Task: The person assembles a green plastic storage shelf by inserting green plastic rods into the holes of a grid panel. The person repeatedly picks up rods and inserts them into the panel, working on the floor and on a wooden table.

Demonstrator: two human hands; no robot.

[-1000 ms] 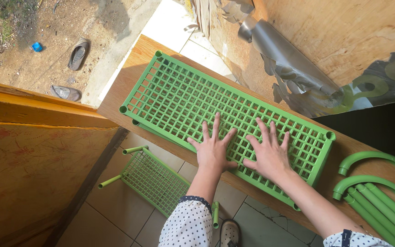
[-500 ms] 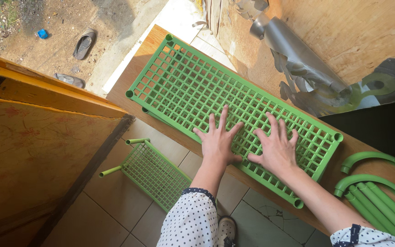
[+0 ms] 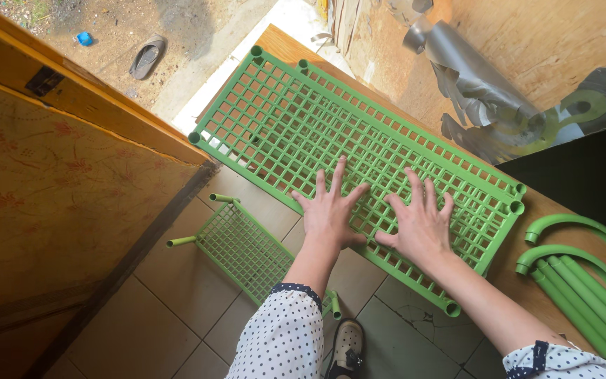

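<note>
A long green plastic grid panel (image 3: 275,133) lies on a wooden table (image 3: 527,277), its near edge hanging out over the tiled floor. A second green grid panel (image 3: 395,112) shows under it along the far edge. My left hand (image 3: 327,214) and my right hand (image 3: 422,228) rest flat on the top panel near its right half. Their fingers are spread, and neither hand grips anything.
Curved green tubes (image 3: 580,226) and straight green tubes (image 3: 576,302) lie on the table at the right. A smaller green grid rack (image 3: 243,253) with short tubes lies on the floor tiles below. A wooden door (image 3: 50,175) stands left; a crumpled silver sheet roll (image 3: 471,67) leans against the far wall.
The top grid panel has slid toward me under both flat hands, out over the table's near edge, and has uncovered the far edge of the panel beneath. The view has shifted left.
</note>
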